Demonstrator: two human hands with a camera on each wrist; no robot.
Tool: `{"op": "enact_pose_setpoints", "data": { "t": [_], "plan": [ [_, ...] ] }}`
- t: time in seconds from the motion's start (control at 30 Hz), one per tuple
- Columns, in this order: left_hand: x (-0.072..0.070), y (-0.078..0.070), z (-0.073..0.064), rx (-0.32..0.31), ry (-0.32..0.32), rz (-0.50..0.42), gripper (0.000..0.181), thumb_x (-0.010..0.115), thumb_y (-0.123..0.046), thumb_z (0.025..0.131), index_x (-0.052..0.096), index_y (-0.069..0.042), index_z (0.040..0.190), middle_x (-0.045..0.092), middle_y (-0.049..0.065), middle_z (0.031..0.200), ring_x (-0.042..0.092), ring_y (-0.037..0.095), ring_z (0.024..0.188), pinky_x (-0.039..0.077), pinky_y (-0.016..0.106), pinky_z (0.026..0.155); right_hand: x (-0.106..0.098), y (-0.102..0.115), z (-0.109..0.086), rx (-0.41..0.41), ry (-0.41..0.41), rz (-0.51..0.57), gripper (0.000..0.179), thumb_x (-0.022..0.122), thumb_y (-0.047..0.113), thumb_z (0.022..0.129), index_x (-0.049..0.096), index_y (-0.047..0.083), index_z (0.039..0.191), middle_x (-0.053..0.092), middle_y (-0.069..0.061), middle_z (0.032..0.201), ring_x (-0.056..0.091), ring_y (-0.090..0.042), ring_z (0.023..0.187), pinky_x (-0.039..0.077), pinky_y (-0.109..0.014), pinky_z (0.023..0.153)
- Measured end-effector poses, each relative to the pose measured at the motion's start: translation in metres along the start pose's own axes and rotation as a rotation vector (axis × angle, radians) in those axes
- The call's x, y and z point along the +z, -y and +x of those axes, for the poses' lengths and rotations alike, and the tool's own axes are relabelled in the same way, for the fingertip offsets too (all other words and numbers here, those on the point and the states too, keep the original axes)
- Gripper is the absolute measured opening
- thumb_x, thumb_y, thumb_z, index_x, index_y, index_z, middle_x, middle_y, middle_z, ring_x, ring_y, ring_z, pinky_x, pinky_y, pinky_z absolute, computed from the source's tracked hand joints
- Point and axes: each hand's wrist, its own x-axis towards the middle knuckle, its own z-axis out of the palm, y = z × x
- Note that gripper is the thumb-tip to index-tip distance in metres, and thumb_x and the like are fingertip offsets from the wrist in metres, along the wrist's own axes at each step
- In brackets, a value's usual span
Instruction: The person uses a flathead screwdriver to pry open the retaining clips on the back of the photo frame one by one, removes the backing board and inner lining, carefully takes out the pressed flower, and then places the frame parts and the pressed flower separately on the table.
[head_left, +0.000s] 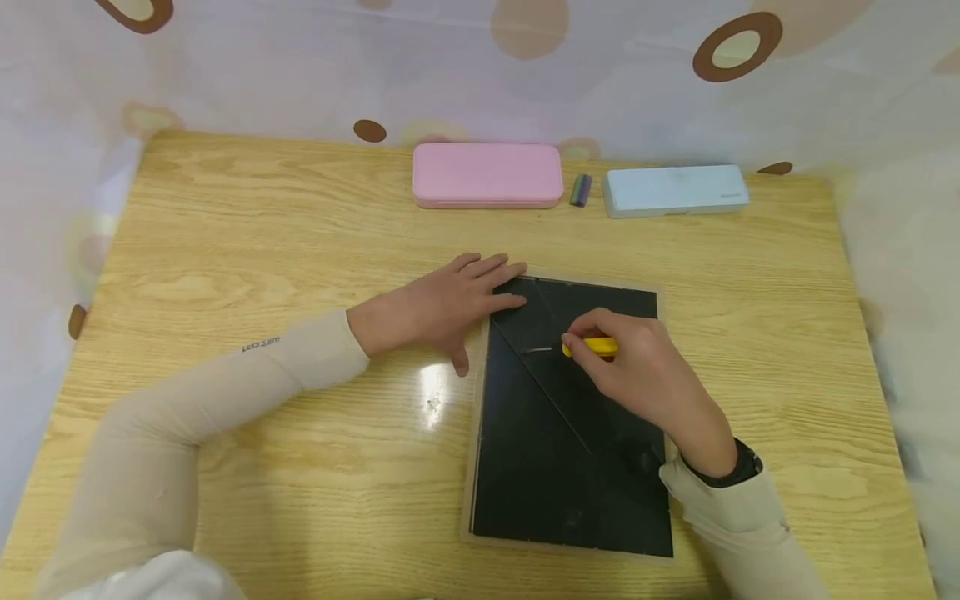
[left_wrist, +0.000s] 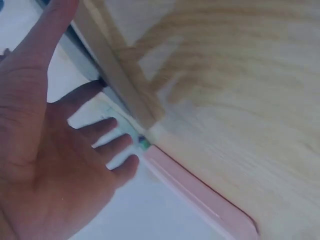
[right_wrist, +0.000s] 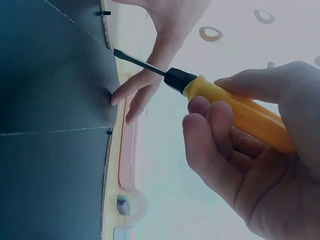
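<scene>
A picture frame (head_left: 540, 492) lies back side up on the table, its black backing board crossed by the slanting edges of a stand flap (head_left: 566, 383). My left hand (head_left: 465, 300) rests at its upper left corner, fingers spread, fingertips over the black board and thumb out beside the frame. In my right hand (head_left: 645, 367) is a flat-blade screwdriver (right_wrist: 240, 115) with a yellow handle, gripped between thumb and fingers. Its blade points left over the board, toward the edge by my left hand. Small dark metal tabs (right_wrist: 109, 131) stick out along the frame's edge in the right wrist view.
Along the table's back edge sit a pink case (head_left: 487, 175), a small striped eraser-like block (head_left: 581, 190) and a light blue case (head_left: 675, 190). A patterned cloth (head_left: 450, 75) hangs behind them. The wooden table (head_left: 225, 250) extends to both sides of the frame.
</scene>
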Motion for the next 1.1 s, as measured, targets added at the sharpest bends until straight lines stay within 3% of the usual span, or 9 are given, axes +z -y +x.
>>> {"op": "enact_pose_setpoints", "data": {
  "t": [0.17, 0.37, 0.53, 0.8, 1.1],
  "plan": [
    [0.001, 0.009, 0.005, 0.033, 0.006, -0.089, 0.115, 0.085, -0.065, 0.065, 0.035, -0.016, 0.157, 0.005, 0.010, 0.168, 0.006, 0.031, 0.154, 0.013, 0.049, 0.120, 0.001, -0.004, -0.002, 0.007, -0.009, 0.003, 0.005, 0.073, 0.005, 0.089, 0.072, 0.005, 0.095, 0.072, -0.005, 0.086, 0.059, -0.011, 0.063, 0.051, -0.028, 0.059],
    [0.004, 0.014, 0.007, 0.043, -0.015, -0.150, 0.106, 0.083, -0.064, 0.069, 0.040, -0.018, 0.154, 0.012, 0.009, 0.167, 0.016, 0.031, 0.152, 0.021, 0.050, 0.118, -0.001, -0.008, -0.005, 0.014, -0.018, -0.005, 0.006, 0.075, 0.005, 0.089, 0.072, 0.004, 0.095, 0.072, -0.004, 0.085, 0.059, -0.012, 0.064, 0.051, -0.029, 0.060],
    [0.005, 0.015, 0.007, 0.035, -0.019, -0.127, 0.102, 0.080, -0.064, 0.072, 0.039, -0.022, 0.155, 0.013, 0.006, 0.167, 0.023, 0.031, 0.148, 0.027, 0.055, 0.114, -0.003, -0.011, -0.008, 0.013, -0.041, -0.019, 0.007, 0.075, 0.005, 0.088, 0.072, 0.004, 0.094, 0.072, -0.004, 0.084, 0.060, -0.011, 0.063, 0.052, -0.030, 0.060],
    [0.008, 0.013, 0.000, 0.024, -0.046, -0.059, 0.098, 0.077, -0.067, 0.073, 0.042, -0.024, 0.154, 0.018, 0.008, 0.166, 0.034, 0.032, 0.140, 0.034, 0.051, 0.110, -0.006, -0.015, -0.010, -0.031, -0.093, -0.035, 0.009, 0.077, 0.002, 0.085, 0.072, 0.003, 0.092, 0.072, -0.004, 0.082, 0.059, -0.009, 0.060, 0.052, -0.028, 0.057],
    [0.020, 0.004, -0.017, -0.056, -0.112, -0.036, 0.094, 0.073, -0.067, 0.077, 0.043, -0.022, 0.154, 0.021, 0.014, 0.165, 0.041, 0.037, 0.134, 0.041, 0.051, 0.105, -0.006, -0.016, -0.009, -0.070, -0.130, -0.027, 0.010, 0.078, -0.001, 0.083, 0.072, 0.003, 0.090, 0.072, -0.005, 0.081, 0.058, -0.010, 0.059, 0.050, -0.026, 0.056]
  ]
}}
